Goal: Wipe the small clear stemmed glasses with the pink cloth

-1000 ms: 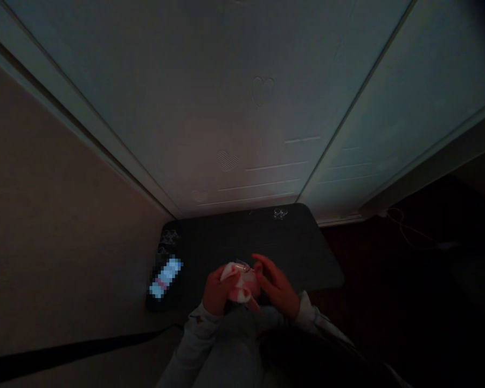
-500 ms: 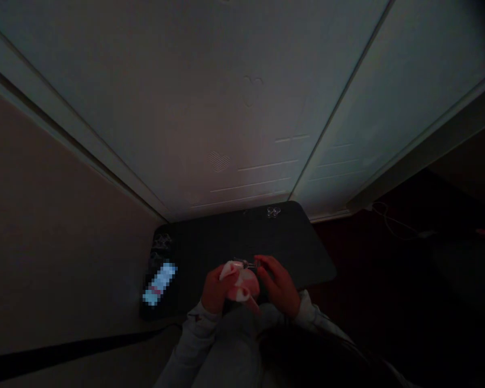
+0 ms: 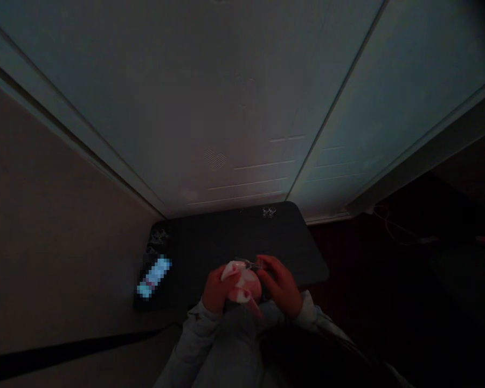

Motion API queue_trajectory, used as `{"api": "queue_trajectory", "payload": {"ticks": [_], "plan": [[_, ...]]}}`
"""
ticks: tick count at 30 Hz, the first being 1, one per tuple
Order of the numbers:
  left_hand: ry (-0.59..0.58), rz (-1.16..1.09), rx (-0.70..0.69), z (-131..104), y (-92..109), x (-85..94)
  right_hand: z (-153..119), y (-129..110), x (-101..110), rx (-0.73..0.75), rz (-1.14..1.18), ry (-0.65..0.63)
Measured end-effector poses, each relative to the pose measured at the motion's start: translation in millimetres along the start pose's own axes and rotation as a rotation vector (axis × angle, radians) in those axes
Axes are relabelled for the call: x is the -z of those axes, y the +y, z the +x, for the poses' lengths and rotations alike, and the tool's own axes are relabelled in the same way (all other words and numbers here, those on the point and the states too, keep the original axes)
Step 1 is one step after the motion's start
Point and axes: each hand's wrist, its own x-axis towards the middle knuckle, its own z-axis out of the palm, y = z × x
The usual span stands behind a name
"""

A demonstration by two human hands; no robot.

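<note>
Pink-and-white bundle (image 3: 248, 281), lower centre of the frame, and the left hand (image 3: 215, 291) is clamped on it! Right hand (image 3: 283, 288) pinches a small shiny piece (image 3: 249, 264) at the bundle's upper edge; dark table (image 3: 214, 237) beyond, bright pixelated object (image 3: 154, 277) lower left.

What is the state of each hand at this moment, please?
Left hand: closed, holding the pink-and-white soft item.
Right hand: closed, seemingly pinching a small shiny piece, too dark to identify.

Pretty dim in here tbh, plain wall (image 3: 56, 226) on the left, pale heart-marked panel (image 3: 178, 118) far behind a dark table (image 3: 210, 237), reddish floor (image 3: 339, 253) right.
</note>
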Motion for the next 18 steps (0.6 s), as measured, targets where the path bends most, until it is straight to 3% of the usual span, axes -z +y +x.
{"api": "queue_trajectory", "payload": {"ticks": [3, 7, 14, 18], "plan": [[-0.055, 0.019, 0.014, -5.8, 0.3, -8.4, 0.0, -0.9, 11.1, -0.073, -0.01, -0.015], [-0.005, 0.051, 0.007, -12.1, 3.5, -17.8, -0.7, -0.7, 19.1, -0.139, -0.014, -0.071], [0.108, 0.017, -0.038, -14.3, 5.3, -21.8, -2.3, 1.0, 18.5, -0.051, 0.113, -0.14], [0.112, 0.008, -0.051, -14.9, 1.8, -17.5, -2.5, 1.9, 13.5, -0.043, 0.105, -0.138]]}}
